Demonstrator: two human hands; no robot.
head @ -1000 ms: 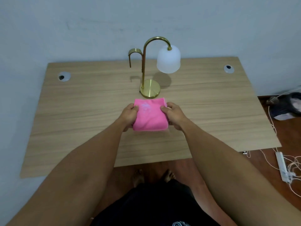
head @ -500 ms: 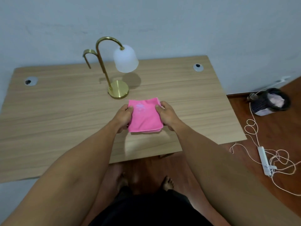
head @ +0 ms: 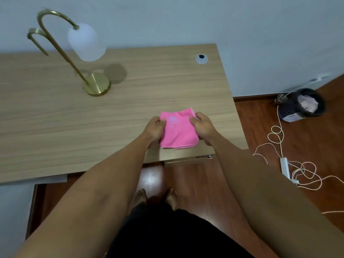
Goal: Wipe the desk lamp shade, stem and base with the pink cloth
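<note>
A folded pink cloth [head: 177, 130] lies on the wooden desk [head: 55, 118] near its front right corner. My left hand [head: 155, 129] grips the cloth's left edge and my right hand [head: 202, 125] grips its right edge. The desk lamp stands far off at the back left: a frosted white shade [head: 86, 42] hangs from a curved brass stem [head: 61, 51] that rises from a round brass base [head: 96, 84]. A smaller brass hook [head: 36, 37] curves behind the stem. Neither hand touches the lamp.
A round cable grommet [head: 201, 58] sits at the desk's back right. On the wood floor to the right are a dark waste basket [head: 302, 105], a white power strip [head: 284, 167] and loose cords [head: 275, 135]. My bare feet [head: 156, 198] stand below the desk edge.
The cloth and both hands have moved from just in front of the lamp base toward the desk's front right corner. The view has swung right, so the lamp now sits at the far left.
</note>
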